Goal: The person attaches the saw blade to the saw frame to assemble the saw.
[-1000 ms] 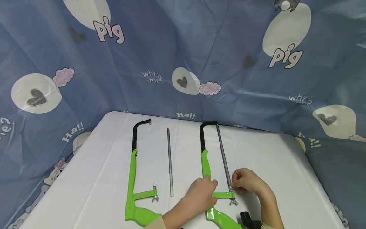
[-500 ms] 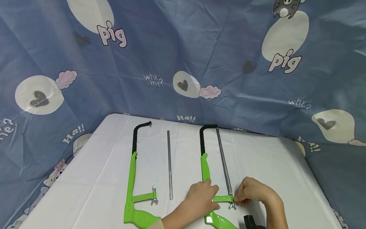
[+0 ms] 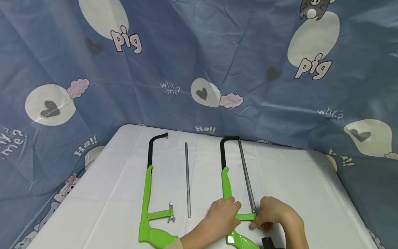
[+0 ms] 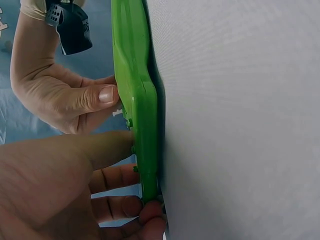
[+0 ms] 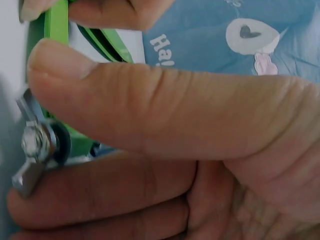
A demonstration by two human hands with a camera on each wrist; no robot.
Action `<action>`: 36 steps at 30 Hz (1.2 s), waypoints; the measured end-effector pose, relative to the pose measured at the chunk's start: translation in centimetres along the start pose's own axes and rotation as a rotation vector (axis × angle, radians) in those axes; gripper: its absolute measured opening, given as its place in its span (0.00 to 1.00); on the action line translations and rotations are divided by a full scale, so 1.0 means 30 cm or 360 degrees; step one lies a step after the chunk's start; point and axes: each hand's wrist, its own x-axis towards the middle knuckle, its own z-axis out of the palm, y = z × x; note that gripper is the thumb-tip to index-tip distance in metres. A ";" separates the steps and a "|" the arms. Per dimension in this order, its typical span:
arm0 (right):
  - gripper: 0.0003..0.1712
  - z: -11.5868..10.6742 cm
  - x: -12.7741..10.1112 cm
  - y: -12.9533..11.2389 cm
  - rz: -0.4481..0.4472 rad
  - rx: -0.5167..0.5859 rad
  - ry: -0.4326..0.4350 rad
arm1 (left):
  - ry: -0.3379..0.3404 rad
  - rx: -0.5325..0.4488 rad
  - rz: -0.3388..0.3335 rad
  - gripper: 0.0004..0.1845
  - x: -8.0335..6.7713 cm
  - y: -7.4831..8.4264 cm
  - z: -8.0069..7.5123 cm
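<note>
1. Right now: right hand (image 3: 275, 216) at the wing nut (image 5: 31, 147), thumb and forefinger pinched on its wings, other fingers curled beneath.
2. Nut just at the right fingertips, on the near end of the green saw frame (image 3: 226, 188); blade (image 3: 247, 176) running straight away from the fingers, long axis toward the far table (image 3: 109, 180) edge.
3. Left hand (image 3: 222, 216) just beside, fingers curled round the frame's green crossbar, pressing it down.
4. Right hand nearer the nut; second frame (image 3: 148, 193) and loose blade (image 3: 187, 180) well apart, beyond the left hand.
</note>
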 end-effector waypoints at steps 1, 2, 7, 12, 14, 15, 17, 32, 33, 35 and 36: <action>0.19 0.003 -0.001 -0.007 0.0012 -0.0027 0.0013 | 0.0001 -0.0002 0.0002 0.17 -0.001 0.000 0.000; 0.19 0.006 -0.002 -0.013 0.0022 -0.0055 0.0024 | 0.0002 0.0000 0.0004 0.17 -0.001 -0.001 0.002; 0.19 0.025 -0.005 -0.040 0.0077 -0.0162 0.0063 | -0.0030 -0.0037 0.0003 0.18 -0.004 -0.001 0.008; 0.19 0.044 -0.012 -0.057 0.0108 -0.0315 0.0147 | -0.0045 -0.0054 -0.0005 0.18 -0.004 -0.001 0.009; 0.16 0.049 -0.015 -0.062 0.0091 -0.0381 0.0198 | -0.0045 -0.0060 -0.0016 0.19 -0.003 -0.001 0.007; 0.14 0.051 -0.017 -0.064 0.0080 -0.0404 0.0217 | -0.0044 -0.0061 -0.0020 0.19 -0.003 -0.001 0.006; 0.10 0.051 -0.018 -0.066 0.0070 -0.0430 0.0233 | -0.0043 -0.0063 -0.0026 0.19 -0.002 -0.001 0.005; 0.08 0.014 -0.022 -0.037 0.0003 -0.0097 0.0083 | -0.0052 -0.0079 -0.0007 0.13 0.006 -0.017 0.008; 0.08 0.013 -0.022 -0.034 -0.0010 -0.0093 0.0086 | -0.0050 -0.0084 -0.0009 0.13 0.005 -0.017 0.009; 0.09 0.012 -0.022 -0.027 -0.0042 -0.0088 0.0087 | -0.0048 -0.0093 -0.0011 0.13 0.004 -0.017 0.010; 0.09 0.010 -0.021 -0.023 -0.0055 -0.0080 0.0090 | -0.0047 -0.0095 -0.0011 0.14 0.004 -0.017 0.010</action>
